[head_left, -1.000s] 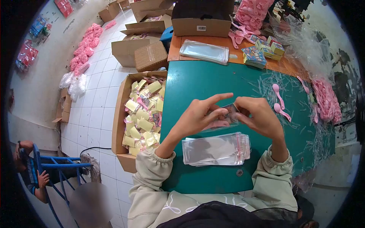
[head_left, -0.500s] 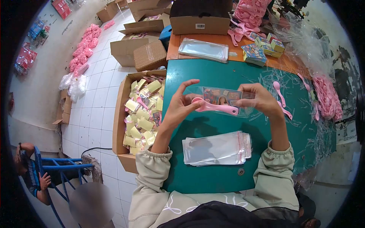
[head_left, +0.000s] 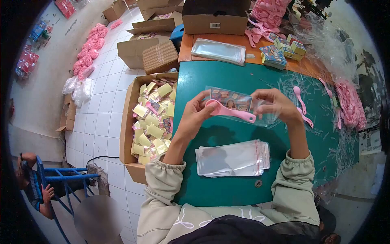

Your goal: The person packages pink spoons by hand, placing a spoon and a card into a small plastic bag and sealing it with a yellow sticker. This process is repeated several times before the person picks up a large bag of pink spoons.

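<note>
Above the green tabletop, my left hand is closed on the left end of a clear plastic bag, its thumb over the bowl of a pink measuring spoon. Behind the spoon, in the same bag, a printed card shows its colourful side. At the bag's other end, my right hand has its fingers bent and pinched on the clear plastic. Below both hands lies a stack of clear plastic bags. Loose pink spoons rest to the right of my right hand.
A cardboard box full of packed bags stands left of the table. At the back are more clear bags, stacks of cards and a brown box. Plastic strips litter the right side. Another person is at lower left.
The left end of the bag has come slightly lower and the card now tilts down to the right. My left fingers have folded in onto the bag; my right fingers have shifted along its end.
</note>
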Available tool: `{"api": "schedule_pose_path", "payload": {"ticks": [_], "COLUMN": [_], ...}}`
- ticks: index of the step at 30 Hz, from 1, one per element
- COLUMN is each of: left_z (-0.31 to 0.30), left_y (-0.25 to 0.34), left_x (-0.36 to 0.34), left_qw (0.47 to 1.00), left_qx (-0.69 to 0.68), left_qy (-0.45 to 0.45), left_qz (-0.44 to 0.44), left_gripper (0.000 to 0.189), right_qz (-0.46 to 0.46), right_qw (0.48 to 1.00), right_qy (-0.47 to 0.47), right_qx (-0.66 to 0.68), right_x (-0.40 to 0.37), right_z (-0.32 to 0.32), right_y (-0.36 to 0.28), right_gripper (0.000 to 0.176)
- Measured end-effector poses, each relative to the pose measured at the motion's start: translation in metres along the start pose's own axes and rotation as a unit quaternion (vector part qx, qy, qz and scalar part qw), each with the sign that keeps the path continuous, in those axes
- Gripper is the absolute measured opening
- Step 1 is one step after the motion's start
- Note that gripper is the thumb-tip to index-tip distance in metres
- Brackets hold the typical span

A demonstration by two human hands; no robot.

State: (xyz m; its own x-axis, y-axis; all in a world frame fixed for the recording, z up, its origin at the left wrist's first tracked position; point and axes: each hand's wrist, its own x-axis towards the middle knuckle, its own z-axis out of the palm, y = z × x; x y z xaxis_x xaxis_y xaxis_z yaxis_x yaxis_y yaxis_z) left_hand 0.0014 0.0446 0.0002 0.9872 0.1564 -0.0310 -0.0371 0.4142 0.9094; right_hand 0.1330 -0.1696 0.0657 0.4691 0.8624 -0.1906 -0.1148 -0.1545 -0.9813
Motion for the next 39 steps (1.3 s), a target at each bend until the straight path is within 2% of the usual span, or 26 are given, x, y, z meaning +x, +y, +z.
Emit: {"api": "schedule_pose_path", "payload": {"ticks": [5, 8, 14, 17, 20, 23, 25, 26, 29, 30, 33, 36, 39], "left_z": [0.001, 0.003, 0.001, 0.006, 0.011, 0.006, 0.01, 0.013, 0.016, 0.012, 0.002, 0.008, -0.007], "left_y": [0.0, -0.003, 0.003, 0.005, -0.004, -0.014, -0.01, -0.009, -0.016, -0.019, -0.032, -0.003, -0.015], "left_x": [0.003, 0.003, 0.0, 0.001, 0.002, 0.001, -0.007, -0.011, -0.019, -0.02, -0.018, -0.023, -0.02], "left_qw": [0.998, 0.998, 0.998, 0.997, 0.998, 0.959, 0.995, 0.988, 0.985, 0.985, 0.988, 0.932, 0.896], "left_qx": [-0.044, -0.062, -0.038, -0.038, 0.012, 0.255, 0.072, -0.023, 0.022, 0.032, 0.082, 0.349, 0.425], "left_qy": [0.032, 0.013, -0.038, -0.07, -0.031, 0.093, 0.002, -0.045, -0.048, -0.046, -0.031, 0.013, 0.12], "left_qz": [0.002, -0.004, 0.009, -0.017, 0.056, 0.078, -0.073, -0.148, -0.167, -0.164, -0.124, -0.097, 0.055], "left_gripper": [0.041, 0.04, 0.039, 0.047, 0.057, 0.061, 0.058, 0.056, 0.054, 0.053, 0.045, 0.032, 0.024], "right_qz": [-0.029, 0.003, -0.01, -0.011, -0.032, -0.13, -0.159, -0.174, -0.171, -0.135, -0.115, -0.156, -0.149], "right_qw": [0.991, 0.993, 1.0, 0.998, 0.967, 0.866, 0.893, 0.905, 0.907, 0.913, 0.895, 0.871, 0.878], "right_qy": [-0.057, -0.065, -0.013, -0.003, 0.071, 0.271, 0.228, 0.207, 0.082, 0.068, 0.092, 0.118, 0.105], "right_qx": [-0.116, -0.096, -0.022, -0.063, -0.243, -0.399, -0.353, -0.329, -0.377, -0.379, -0.422, -0.45, -0.442], "right_x": [-0.002, 0.002, -0.005, -0.002, 0.002, 0.001, 0.009, 0.011, 0.008, 0.006, 0.007, 0.016, 0.03], "right_z": [-0.005, 0.002, 0.002, 0.002, 0.001, 0.016, 0.027, 0.029, 0.031, 0.033, 0.042, 0.051, 0.061], "right_y": [0.003, 0.005, -0.001, -0.002, 0.008, 0.005, 0.011, 0.014, 0.02, 0.018, 0.029, 0.05, 0.062], "right_gripper": [0.02, 0.021, 0.019, 0.019, 0.017, 0.022, 0.028, 0.031, 0.043, 0.038, 0.028, 0.021, 0.019]}}
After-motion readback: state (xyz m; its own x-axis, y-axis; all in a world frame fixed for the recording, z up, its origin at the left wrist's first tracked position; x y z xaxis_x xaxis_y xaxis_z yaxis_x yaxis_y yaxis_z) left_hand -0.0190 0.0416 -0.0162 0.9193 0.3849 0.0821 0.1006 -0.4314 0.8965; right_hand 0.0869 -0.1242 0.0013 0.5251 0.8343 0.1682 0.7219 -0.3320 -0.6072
